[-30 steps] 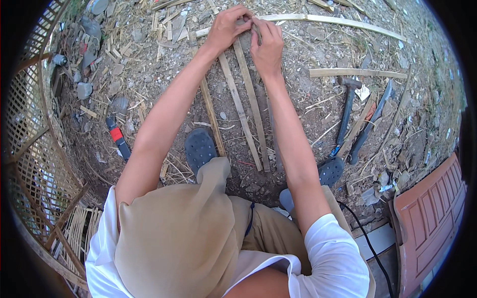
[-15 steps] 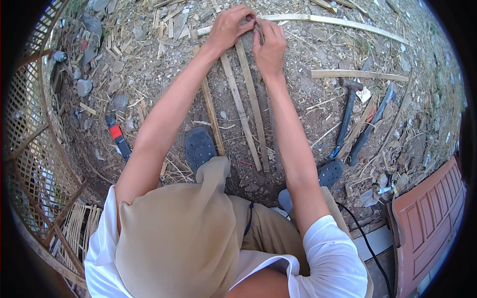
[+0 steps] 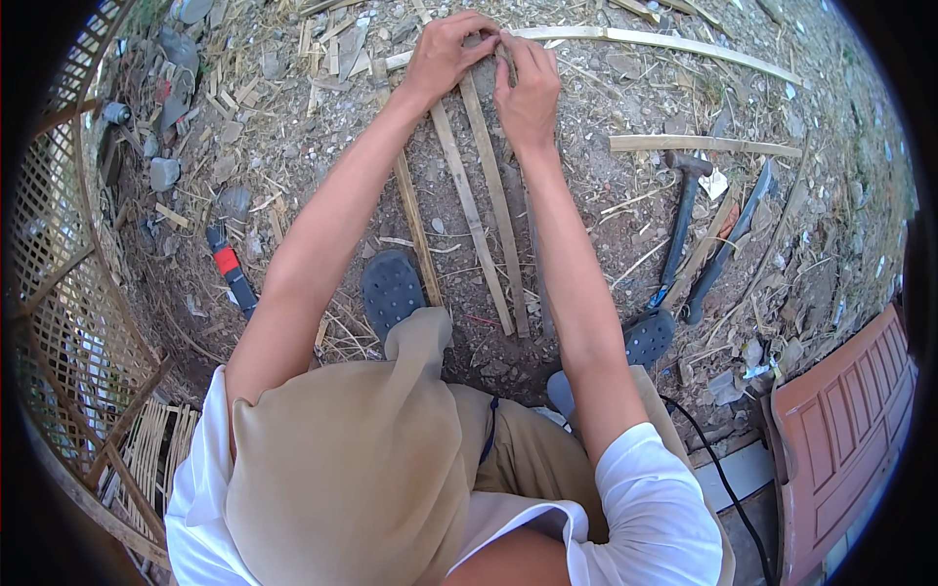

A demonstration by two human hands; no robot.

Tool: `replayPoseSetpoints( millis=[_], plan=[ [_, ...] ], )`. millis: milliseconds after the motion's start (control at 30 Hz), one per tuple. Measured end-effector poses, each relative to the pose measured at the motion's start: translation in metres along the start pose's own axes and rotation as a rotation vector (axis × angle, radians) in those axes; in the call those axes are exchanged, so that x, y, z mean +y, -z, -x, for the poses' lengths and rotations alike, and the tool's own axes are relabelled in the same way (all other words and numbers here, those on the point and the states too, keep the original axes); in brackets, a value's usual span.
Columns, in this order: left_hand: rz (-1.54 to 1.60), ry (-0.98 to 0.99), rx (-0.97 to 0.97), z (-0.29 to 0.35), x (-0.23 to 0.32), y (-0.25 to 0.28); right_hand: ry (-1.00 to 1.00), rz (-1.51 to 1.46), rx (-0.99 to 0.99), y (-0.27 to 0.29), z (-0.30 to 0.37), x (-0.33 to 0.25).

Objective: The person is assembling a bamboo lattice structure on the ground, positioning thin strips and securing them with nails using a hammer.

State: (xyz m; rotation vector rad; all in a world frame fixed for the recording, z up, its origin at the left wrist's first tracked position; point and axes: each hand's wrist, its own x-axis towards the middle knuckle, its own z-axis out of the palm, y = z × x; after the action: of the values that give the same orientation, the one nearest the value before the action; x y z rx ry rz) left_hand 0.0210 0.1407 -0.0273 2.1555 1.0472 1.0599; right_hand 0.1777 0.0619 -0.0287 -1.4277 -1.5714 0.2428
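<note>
My left hand [image 3: 449,57] and my right hand [image 3: 529,96] meet at the far side, fingertips pinched together over a crossing of thin wooden strips. Whatever sits between the fingertips is too small to make out. A pale crosswise strip [image 3: 674,45] runs out to the right from beneath my hands. Toward me from the crossing lie several lengthwise strips, among them a light slat [image 3: 469,215] and a darker slat [image 3: 496,195]. Another slat [image 3: 418,230] lies left of these, partly behind my left forearm. My right forearm covers part of a further strip.
Right of my right arm lie a hammer [image 3: 681,230], a long dark-handled blade [image 3: 731,244] and a loose strip [image 3: 708,146]. A black tool with a red band [image 3: 230,264] is by my left forearm. Woven lattice [image 3: 73,244] stands left, a reddish-brown panel [image 3: 845,430] lower right.
</note>
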Motion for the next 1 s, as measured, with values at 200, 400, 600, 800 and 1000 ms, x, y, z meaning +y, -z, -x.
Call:
replayPoseSetpoints(
  millis=[200,400,600,800,1000],
  plan=[
    [0.020,0.016,0.007,0.001,-0.003,0.000,0.006,-0.006,-0.001,0.000,0.000,0.000],
    [0.002,0.046,0.007,-0.001,0.002,0.000,-0.017,-0.028,-0.052,0.008,-0.004,-0.005],
    [-0.041,0.076,-0.022,0.001,0.005,0.002,-0.118,0.131,-0.048,0.081,-0.007,-0.013],
    [-0.046,0.027,0.027,0.001,-0.002,-0.003,-0.787,0.863,-0.300,0.277,0.048,0.064],
    [-0.031,0.055,0.003,-0.002,-0.005,-0.003,-1.083,0.707,-0.688,0.325,0.080,0.092]
  ],
)
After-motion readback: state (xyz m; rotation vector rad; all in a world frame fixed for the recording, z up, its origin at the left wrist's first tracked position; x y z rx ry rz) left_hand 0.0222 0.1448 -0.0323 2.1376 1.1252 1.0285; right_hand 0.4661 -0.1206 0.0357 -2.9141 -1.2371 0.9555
